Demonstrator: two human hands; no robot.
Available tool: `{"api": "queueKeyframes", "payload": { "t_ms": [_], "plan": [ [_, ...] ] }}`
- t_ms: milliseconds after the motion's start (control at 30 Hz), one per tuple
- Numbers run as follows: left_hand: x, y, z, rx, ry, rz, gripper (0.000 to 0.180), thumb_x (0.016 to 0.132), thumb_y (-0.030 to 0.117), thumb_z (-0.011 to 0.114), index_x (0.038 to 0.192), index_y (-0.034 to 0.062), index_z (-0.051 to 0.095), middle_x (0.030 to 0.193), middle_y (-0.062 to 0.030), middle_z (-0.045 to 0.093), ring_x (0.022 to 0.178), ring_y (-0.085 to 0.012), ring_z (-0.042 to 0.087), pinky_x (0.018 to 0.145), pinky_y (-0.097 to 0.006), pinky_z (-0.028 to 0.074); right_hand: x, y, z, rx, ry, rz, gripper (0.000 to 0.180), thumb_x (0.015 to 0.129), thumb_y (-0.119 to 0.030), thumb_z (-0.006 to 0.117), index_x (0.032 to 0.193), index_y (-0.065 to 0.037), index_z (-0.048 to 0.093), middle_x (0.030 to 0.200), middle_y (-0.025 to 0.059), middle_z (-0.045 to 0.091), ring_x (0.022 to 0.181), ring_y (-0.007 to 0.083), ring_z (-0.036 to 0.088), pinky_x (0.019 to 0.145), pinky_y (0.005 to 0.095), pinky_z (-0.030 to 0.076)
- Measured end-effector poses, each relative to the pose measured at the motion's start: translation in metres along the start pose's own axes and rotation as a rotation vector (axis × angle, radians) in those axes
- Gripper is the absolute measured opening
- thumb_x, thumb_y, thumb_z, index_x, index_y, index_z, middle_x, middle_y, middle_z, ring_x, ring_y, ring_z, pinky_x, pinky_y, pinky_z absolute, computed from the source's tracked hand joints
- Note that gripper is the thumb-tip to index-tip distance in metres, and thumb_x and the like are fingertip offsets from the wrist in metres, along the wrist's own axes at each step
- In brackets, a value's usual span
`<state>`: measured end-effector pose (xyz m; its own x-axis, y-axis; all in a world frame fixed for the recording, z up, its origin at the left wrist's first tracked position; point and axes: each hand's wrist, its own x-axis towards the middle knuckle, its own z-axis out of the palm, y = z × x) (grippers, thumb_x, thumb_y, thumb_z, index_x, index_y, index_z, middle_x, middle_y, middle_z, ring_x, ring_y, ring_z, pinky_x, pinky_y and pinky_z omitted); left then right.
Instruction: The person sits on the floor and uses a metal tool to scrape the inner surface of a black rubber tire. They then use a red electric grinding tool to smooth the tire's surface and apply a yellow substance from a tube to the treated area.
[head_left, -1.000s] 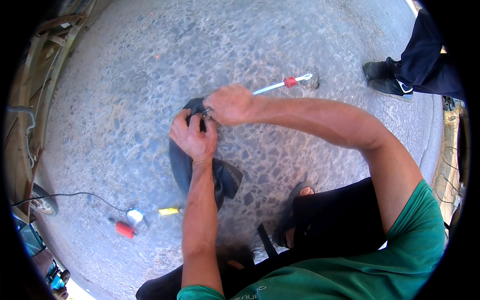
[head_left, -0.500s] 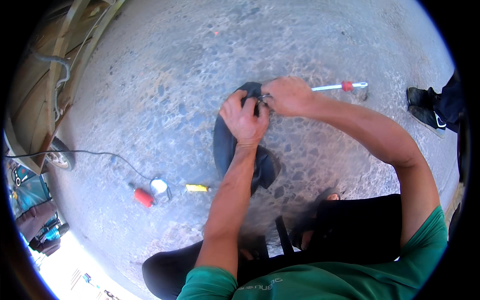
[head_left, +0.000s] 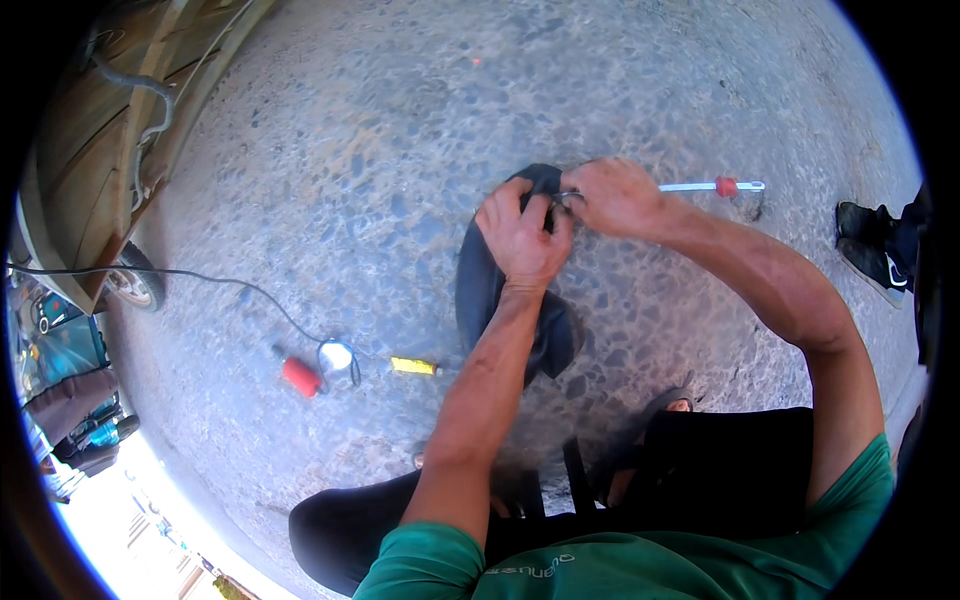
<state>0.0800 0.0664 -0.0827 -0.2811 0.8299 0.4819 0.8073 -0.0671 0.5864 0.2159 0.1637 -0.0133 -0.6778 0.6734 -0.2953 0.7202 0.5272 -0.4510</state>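
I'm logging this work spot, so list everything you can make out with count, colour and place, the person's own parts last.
Curved rubber piece: 1, black, under left hand
Metal piece: 1, silvery, at right fingers
Rod: 1, silvery, beyond right wrist
Collar: 1, red, on rod
Packet: 1, yellow, left of left forearm
Cylinder: 1, red, farther left
Bright disc: 1, white, beside cylinder
Cable: 1, dark, left edge toward disc
Wooden structure: 1, brown, upper left
Wheel: 1, dark tyre, left
Shoes: 2, black, right edge, another person's
Shirt: 1, green, bottom
Trousers: 1 pair, black, bottom
Left hand: 1, bare, on rubber
Right hand: 1, bare, at rubber's upper end
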Motion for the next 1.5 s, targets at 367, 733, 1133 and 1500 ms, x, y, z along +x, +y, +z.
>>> {"api": "queueKeyframes", "payload": {
  "t_ms": [367,733,1133,1500],
  "plan": [
    [-0.003,0.000,0.001,0.007,-0.036,-0.020,0.013,0.072,0.017,0.073,0.083,0.0096,0.072,0.113,-0.0086,0.062,0.106,-0.0327,0.056,0.094,-0.046,0.040,0.001,-0.003,-0.003,-0.037,-0.041,-0.001,0.020,0.089,-0.021,0.062,0.097,-0.006,0.073,0.094,0.0214,0.072,0.092,0.0417,0.070,0.083,0.0521,0.055],
    [-0.004,-0.001,0.001,-0.002,-0.048,-0.038,0.014,0.072,0.016,0.073,0.085,0.0088,0.073,0.112,-0.0092,0.061,0.106,-0.0327,0.055,0.094,-0.047,0.039,0.003,-0.007,-0.007,-0.038,-0.085,0.031,0.020,0.089,-0.021,0.063,0.096,-0.005,0.074,0.095,0.0217,0.072,0.093,0.0415,0.070,0.084,0.0517,0.055],
    [-0.002,0.001,0.001,0.007,-0.048,-0.037,0.016,0.071,0.015,0.074,0.085,0.0084,0.073,0.112,-0.0093,0.062,0.106,-0.0327,0.056,0.093,-0.046,0.040,0.004,-0.001,-0.001,-0.050,-0.050,0.030,0.019,0.085,-0.018,0.066,0.101,-0.012,0.073,0.091,0.0200,0.072,0.090,0.0421,0.069,0.080,0.0520,0.055],
    [-0.002,0.000,0.002,0.004,-0.022,-0.017,0.017,0.068,0.013,0.075,0.083,0.0071,0.072,0.111,-0.0108,0.065,0.104,-0.0342,0.059,0.087,-0.048,0.044,0.005,-0.005,-0.007,-0.056,-0.113,0.050,0.020,0.089,-0.020,0.062,0.096,-0.006,0.074,0.097,0.0213,0.073,0.095,0.0407,0.071,0.084,0.0512,0.055]
  ]
}}
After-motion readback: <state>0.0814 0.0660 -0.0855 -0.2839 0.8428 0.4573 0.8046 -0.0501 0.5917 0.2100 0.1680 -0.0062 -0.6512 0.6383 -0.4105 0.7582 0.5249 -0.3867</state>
